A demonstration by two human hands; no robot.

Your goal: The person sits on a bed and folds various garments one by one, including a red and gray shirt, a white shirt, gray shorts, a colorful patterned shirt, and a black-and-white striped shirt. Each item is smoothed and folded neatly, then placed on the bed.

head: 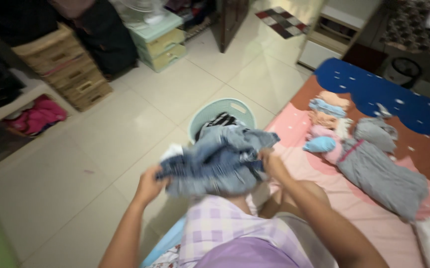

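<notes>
A blue denim garment (220,161) is bunched up in front of me, held above my lap. My left hand (150,186) grips its left edge and my right hand (270,163) grips its right edge. Just behind the garment stands a pale green laundry basket (234,105) on the tiled floor, with a striped black and white cloth (221,119) showing inside it. My knees and a lilac checked cloth (220,226) lie below the garment.
A pink and blue mattress (373,99) at right carries a grey garment (383,173), a light blue bundle (320,144) and several small folded clothes. Wicker drawers (66,67), a pastel plastic drawer unit (163,42) and a low shelf with pink cloth (36,116) line the far left.
</notes>
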